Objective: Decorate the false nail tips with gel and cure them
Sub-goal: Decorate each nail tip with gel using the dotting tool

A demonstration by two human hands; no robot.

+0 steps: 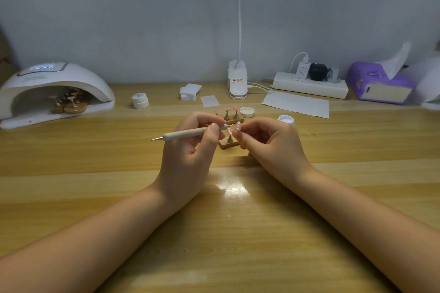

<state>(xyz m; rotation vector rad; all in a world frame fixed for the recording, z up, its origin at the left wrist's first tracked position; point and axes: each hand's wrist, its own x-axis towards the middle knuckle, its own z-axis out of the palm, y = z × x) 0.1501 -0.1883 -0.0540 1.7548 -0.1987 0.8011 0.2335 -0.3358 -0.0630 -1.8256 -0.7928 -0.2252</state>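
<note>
Left hand pinches dotting pen, right hand pinches nail tip above near wooden stand.

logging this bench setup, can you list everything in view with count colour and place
table: 1, light wood, under everything
nail lamp: 1, white, far left, lit
stands in lamp: count unclear, wood bases, pink tips
closed jar: 1, white, right of lamp
pads: small stack, white, back centre
card: 1, white, beside pads
desk lamp: 1, white, back centre
paper: 1, white, back right
power strip: 1, white, back right, plugs in it
tissue box: 1, purple, far right
lid: 1, white, upturned
open jar: 1, white, behind right hand
far stand: 1, wood, pink tips
near stand: 1, wood, between hands
tool: 1, white, held
left hand: grips tool
right hand: pinches a tip
</note>
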